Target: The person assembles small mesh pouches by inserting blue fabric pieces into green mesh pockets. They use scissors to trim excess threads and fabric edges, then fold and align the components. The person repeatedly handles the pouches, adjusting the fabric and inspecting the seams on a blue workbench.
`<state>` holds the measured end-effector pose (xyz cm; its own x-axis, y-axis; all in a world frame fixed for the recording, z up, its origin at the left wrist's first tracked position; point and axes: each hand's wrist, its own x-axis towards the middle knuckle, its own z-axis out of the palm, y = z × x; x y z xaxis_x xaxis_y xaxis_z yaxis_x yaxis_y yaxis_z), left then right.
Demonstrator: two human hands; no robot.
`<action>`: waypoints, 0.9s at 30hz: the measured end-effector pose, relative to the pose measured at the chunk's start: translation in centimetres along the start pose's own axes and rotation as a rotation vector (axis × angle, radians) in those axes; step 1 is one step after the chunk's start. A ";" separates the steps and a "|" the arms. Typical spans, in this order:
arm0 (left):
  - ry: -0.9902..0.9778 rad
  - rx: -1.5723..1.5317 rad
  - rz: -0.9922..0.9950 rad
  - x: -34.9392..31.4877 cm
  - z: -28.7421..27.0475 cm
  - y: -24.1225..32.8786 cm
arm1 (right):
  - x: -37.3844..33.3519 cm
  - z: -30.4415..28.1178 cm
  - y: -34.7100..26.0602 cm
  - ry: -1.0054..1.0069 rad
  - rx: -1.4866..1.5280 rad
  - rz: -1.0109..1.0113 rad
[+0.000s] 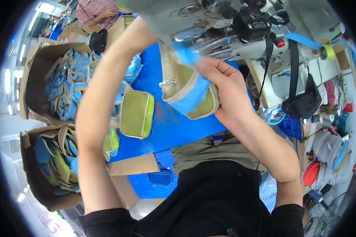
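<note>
A small olive-green and tan pouch (pixel 203 108) with a blue band is held up under the sewing machine head (pixel 209 31), its open side facing up. My right hand (pixel 229 85) grips its right side, thumb and fingers pinched together near the blue binding. A zipper pull hangs at the pouch's left edge. My left forearm (pixel 106 75) reaches up to the machine, and the fingers of that hand are hidden behind the machine head. Left of the held pouch, another olive pouch (pixel 136 114) with lime-green sides lies on the blue table (pixel 164 136).
At left stand two cardboard boxes: one (pixel 35 75) full of blue and tan pieces, the other (pixel 33 170) with green and blue pouch parts. Black straps (pixel 294 67) hang from the machine at right. Thread spools (pixel 328 152) sit at far right. Another person (pixel 95 14) is at the back left.
</note>
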<state>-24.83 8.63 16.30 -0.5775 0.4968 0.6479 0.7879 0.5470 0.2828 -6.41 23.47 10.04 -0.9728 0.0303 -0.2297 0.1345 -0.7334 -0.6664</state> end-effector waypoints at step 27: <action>-0.116 -1.044 -0.697 -13.9 0.2 8.6 | 0.8 -1.0 -0.5 -0.012 -0.134 -0.001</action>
<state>-10.09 6.56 9.64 -0.9113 0.4026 0.0859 0.0718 -0.0500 0.9962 -7.10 24.52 9.52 -0.9750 0.0218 -0.2211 0.1571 -0.6358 -0.7557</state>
